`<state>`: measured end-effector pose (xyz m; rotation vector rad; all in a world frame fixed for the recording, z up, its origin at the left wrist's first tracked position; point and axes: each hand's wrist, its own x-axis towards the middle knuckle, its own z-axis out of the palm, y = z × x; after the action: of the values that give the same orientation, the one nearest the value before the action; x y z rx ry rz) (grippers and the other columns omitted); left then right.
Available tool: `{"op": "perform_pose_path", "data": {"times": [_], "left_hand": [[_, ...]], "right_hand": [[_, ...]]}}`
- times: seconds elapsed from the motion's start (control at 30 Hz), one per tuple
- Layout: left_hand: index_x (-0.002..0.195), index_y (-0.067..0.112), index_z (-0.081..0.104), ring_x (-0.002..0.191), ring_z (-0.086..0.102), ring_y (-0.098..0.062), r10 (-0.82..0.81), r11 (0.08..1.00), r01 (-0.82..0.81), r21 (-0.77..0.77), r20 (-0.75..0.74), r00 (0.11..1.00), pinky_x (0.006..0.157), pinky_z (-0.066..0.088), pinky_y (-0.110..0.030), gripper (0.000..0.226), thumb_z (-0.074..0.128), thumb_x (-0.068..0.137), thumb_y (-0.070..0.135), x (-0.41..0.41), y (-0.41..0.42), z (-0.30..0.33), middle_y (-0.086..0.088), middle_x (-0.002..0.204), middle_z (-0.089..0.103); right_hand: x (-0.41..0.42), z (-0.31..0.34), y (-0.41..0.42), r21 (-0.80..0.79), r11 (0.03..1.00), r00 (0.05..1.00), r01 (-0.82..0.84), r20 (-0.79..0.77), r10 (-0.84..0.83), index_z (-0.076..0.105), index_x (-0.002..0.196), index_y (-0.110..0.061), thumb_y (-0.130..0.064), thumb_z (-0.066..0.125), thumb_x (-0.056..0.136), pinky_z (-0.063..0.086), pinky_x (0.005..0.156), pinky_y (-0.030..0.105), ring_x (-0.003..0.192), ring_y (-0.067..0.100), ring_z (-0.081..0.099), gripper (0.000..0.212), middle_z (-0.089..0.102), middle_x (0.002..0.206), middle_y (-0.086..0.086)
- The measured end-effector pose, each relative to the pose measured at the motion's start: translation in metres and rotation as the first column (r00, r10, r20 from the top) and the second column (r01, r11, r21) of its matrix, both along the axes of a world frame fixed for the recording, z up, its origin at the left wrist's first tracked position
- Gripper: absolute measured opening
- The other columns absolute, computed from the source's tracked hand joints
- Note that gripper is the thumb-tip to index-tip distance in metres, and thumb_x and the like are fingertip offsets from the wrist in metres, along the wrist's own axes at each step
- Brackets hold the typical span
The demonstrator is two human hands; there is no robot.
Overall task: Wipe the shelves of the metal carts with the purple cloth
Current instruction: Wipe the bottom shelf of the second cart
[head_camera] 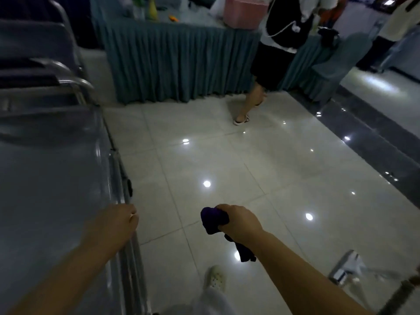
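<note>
Right hand (pixel 238 221) gripping bunched purple cloth (pixel 214 220), fingers curled round it, hanging above floor beside metal cart (pixel 56 178). Left hand (pixel 120 220) fingers loosely curled at cart edge. Wiping progress undeterminable.

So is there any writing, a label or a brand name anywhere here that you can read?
None can be read. The metal cart, the purple cloth and the pink box on the skirted table show no text; the picture is blurred.
</note>
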<state>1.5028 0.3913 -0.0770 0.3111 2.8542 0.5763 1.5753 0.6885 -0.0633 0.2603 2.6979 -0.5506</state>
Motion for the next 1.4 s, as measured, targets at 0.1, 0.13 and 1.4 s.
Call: {"op": "perform_pose_path", "data": {"times": [0.1, 0.13, 1.4], "left_hand": [[0.078, 0.019, 0.062, 0.068, 0.055, -0.015, 0.125, 0.99, -0.126, -0.059, -0.018, 0.992, 0.062, 0.043, -0.028, 0.023, 0.049, 0.094, 0.029, -0.017, 0.027, 0.0, 0.001, 0.078, 0.061], [0.081, 0.019, 0.062, 0.069, 0.055, -0.014, 0.16, 0.983, -0.162, -0.088, -0.026, 0.987, 0.059, 0.04, -0.027, 0.023, 0.048, 0.095, 0.029, -0.02, 0.038, 0.001, 0.002, 0.08, 0.062], [0.088, 0.022, 0.059, 0.08, 0.057, -0.012, 0.831, 0.547, -0.799, -0.249, 0.047, 0.554, 0.058, 0.031, -0.025, 0.025, 0.038, 0.097, 0.032, -0.229, 0.062, -0.067, 0.006, 0.089, 0.062]], "right_hand": [[-0.052, -0.006, 0.03, -0.034, 0.988, 0.989, -0.148, 0.024, 0.149, 0.052, 0.134, -0.026, -0.022, 0.062, 0.087, 0.044, 0.073, 0.023, 0.098, 0.018, 0.062, 0.048, 0.066, 0.113, 0.001], [-0.066, -0.006, 0.041, -0.042, 0.98, 0.98, -0.193, 0.033, 0.195, 0.052, 0.134, -0.026, -0.022, 0.063, 0.087, 0.045, 0.073, 0.023, 0.099, 0.017, 0.062, 0.049, 0.066, 0.113, 0.001], [-0.5, -0.057, -0.047, -0.112, 0.466, 0.435, -0.878, 0.221, 0.873, 0.049, 0.134, -0.027, -0.043, 0.055, 0.094, 0.043, 0.075, 0.026, 0.089, 0.015, 0.059, 0.044, 0.062, 0.113, 0.0]]}}
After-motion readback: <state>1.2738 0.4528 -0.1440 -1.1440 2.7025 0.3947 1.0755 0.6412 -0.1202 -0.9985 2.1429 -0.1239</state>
